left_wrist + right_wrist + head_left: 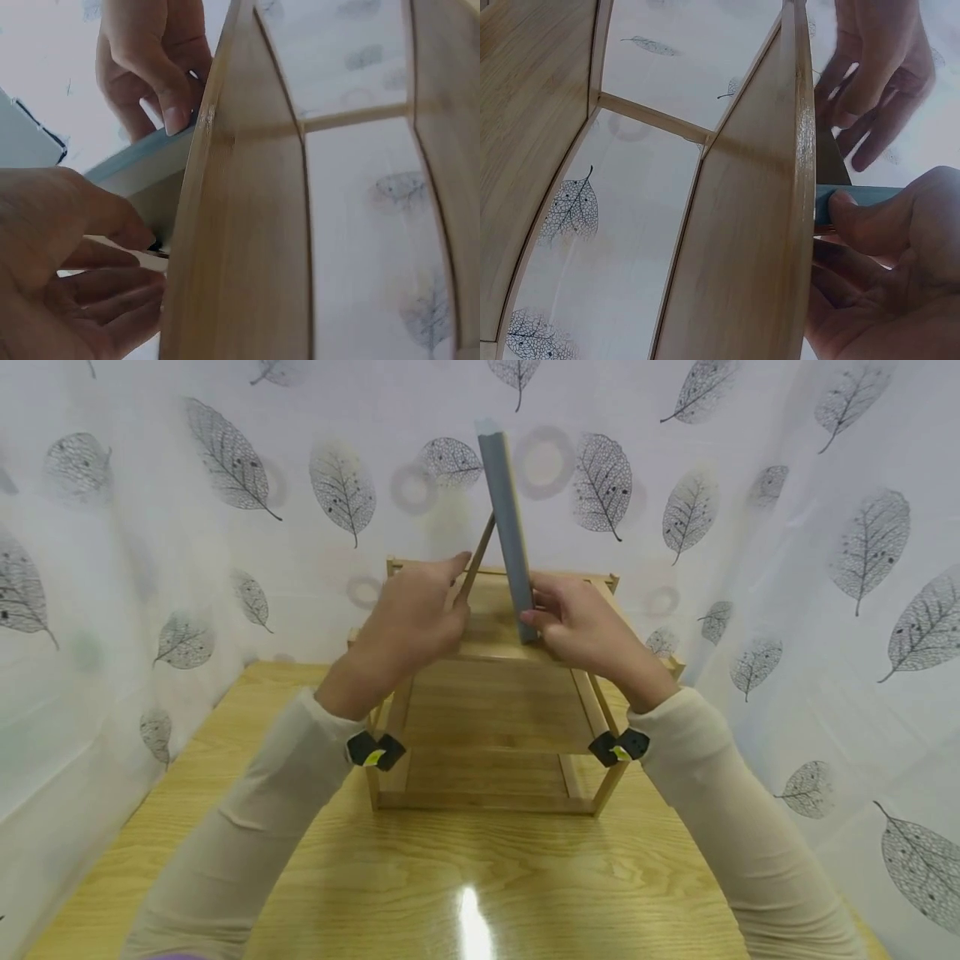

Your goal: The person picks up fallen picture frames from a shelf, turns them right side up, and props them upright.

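A blue-grey picture frame (507,531) stands tilted on the top shelf of a small wooden rack (498,706), seen nearly edge-on. Its thin brown stand leg (481,550) slants out from the back towards the left. My right hand (588,620) grips the frame's lower end, with the thumb on the blue edge (866,196). At the leg's lower part, my left hand (422,617) pinches with thumb and fingertips. In the left wrist view, the rack's board partly hides the frame's back and those fingertips. The frame's front cannot be seen.
The rack has several open shelves and stands on a wood-grain table (420,877). Close behind and along both sides hangs a pale curtain (292,568) with a leaf print. Raised rails (600,578) edge the rack's top.
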The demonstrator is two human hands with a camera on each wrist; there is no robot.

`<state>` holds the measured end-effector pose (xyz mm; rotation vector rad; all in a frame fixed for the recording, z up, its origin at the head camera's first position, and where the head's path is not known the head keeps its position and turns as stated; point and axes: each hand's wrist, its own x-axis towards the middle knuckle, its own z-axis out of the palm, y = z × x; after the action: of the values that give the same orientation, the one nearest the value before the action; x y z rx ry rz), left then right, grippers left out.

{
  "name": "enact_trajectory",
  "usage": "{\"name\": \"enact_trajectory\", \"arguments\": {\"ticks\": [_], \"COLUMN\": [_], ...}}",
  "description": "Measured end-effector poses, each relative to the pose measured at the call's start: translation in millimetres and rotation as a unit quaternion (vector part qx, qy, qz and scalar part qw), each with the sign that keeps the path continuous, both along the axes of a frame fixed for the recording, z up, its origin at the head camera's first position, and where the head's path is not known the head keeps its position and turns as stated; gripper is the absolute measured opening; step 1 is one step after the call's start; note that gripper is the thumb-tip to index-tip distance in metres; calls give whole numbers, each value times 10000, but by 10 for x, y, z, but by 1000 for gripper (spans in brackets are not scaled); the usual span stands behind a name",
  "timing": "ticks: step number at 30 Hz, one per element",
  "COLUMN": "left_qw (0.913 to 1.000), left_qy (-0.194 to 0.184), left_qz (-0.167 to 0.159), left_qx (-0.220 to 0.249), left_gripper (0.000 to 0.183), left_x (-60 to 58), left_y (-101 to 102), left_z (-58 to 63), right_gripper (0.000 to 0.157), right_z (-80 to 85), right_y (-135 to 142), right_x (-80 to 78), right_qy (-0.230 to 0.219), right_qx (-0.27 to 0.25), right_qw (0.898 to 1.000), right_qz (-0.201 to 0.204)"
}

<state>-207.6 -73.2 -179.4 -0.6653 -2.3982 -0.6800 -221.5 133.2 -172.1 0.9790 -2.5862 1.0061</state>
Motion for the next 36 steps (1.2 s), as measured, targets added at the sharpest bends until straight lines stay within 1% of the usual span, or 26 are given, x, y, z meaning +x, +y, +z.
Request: {"name": "enact_trajectory", "arguments": {"ticks": [2, 4, 5, 6, 7, 8, 12, 14, 16, 19, 23, 31, 36], "left_qw": [9982, 9930, 9904, 9885, 9877, 9872, 9902, 9919, 9938, 9962, 9971, 9939, 9936], "left_qy": [571, 1101, 1271, 1357, 1359, 1338, 817, 519, 261, 37, -10, -252, -298], "left_qz": [187, 333, 366, 356, 299, 233, -112, -185, -182, -136, -93, -150, -163], "left_qx": [64, 269, 409, 567, 710, 835, 1129, 1145, 1064, 859, 757, 1059, 1073], "left_gripper": [39, 31, 28, 25, 22, 20, 23, 30, 36, 35, 28, 33, 35], "left_x": [53, 107, 130, 151, 169, 183, 212, 208, 195, 156, 103, 27, -5], "left_y": [22, 49, 65, 84, 103, 124, 219, 270, 320, 383, 433, 458, 458], "left_z": [3, 14, 23, 32, 41, 49, 57, 51, 43, 30, 18, -7, -23], "right_gripper": [9, 9, 9, 9, 9, 10, 17, 20, 23, 22, 21, 29, 38], "right_z": [0, 0, 0, 0, -1, -2, -8, -13, -17, -22, -26, -47, -44], "right_y": [7, 13, 16, 18, 20, 22, 29, 37, 51, 75, 109, 155, 183], "right_x": [-2, -2, -2, -3, -2, -3, -2, 0, 6, 16, 28, 26, 45], "right_qy": [88, 143, 151, 159, 152, 155, 174, 150, 128, 147, 280, 188, 161], "right_qx": [41, 67, 68, 65, 53, 43, -42, -89, -97, -23, 126, 51, 57], "right_qw": [10000, 9999, 9999, 9999, 9999, 9999, 9998, 9998, 9998, 9999, 9995, 9995, 9996], "right_qz": [-21, -33, -28, -24, -16, -7, 49, 96, 96, 53, 28, 256, 226]}}
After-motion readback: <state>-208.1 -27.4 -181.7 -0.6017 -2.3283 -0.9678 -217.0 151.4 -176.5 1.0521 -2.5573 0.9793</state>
